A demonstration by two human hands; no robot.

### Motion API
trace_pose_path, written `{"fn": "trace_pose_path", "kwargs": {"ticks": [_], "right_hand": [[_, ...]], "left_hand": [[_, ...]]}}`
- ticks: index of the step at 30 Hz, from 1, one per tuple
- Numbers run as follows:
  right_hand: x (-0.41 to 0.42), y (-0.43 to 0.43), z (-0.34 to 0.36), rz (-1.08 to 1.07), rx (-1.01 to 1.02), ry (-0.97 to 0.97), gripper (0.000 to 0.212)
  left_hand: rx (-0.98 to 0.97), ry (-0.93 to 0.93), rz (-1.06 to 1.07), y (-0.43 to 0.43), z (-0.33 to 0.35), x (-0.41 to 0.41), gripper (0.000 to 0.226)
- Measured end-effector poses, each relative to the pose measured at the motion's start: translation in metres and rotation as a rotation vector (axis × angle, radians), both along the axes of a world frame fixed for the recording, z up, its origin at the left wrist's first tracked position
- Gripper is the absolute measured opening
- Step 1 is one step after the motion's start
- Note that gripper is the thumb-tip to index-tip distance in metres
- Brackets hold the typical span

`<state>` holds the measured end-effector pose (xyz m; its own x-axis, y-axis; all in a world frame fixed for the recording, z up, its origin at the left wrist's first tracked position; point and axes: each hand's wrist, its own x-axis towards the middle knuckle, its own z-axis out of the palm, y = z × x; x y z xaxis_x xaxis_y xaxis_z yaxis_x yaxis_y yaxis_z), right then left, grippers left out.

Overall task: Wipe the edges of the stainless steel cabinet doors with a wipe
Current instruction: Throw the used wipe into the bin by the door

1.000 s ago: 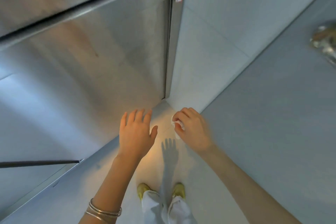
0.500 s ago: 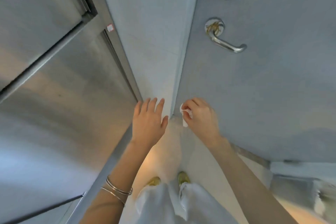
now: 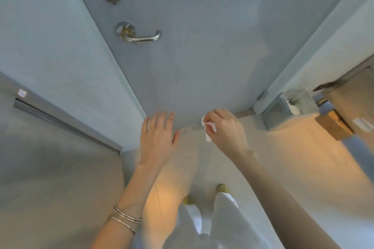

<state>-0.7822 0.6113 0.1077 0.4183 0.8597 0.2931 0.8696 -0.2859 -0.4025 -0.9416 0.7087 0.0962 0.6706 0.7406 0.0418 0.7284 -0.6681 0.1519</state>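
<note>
No words or numbers can be read. A small red and white sticker [image 3: 21, 93] is stuck on the steel cabinet [image 3: 50, 168] at the left, but its print is too small and blurred to be made out. A white label [image 3: 362, 123] is seen at the far right, by a brown box [image 3: 332, 127]. Nothing can be read on it either.
</note>
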Motion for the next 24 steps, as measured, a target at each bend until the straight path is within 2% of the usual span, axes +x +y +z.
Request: {"fn": "trace_pose_path", "kwargs": {"ticks": [6, 12, 24], "right_hand": [[0.018, -0.065, 0.007, -0.193, -0.015, 0.017, 0.019], [0.054, -0.136, 0.01, -0.308, -0.054, 0.052, 0.012], [0.164, -0.322, -0.004, -0.449, -0.113, 0.021, 0.012]], "left_hand": [[-0.01, -0.007, -0.223, -0.038, 0.007, 0.046, 0.052], [0.022, 0.072, -0.407, -0.087, 0.001, 0.11, 0.058], [0.006, 0.091, -0.557, -0.278, -0.015, 0.241, 0.06]]}}
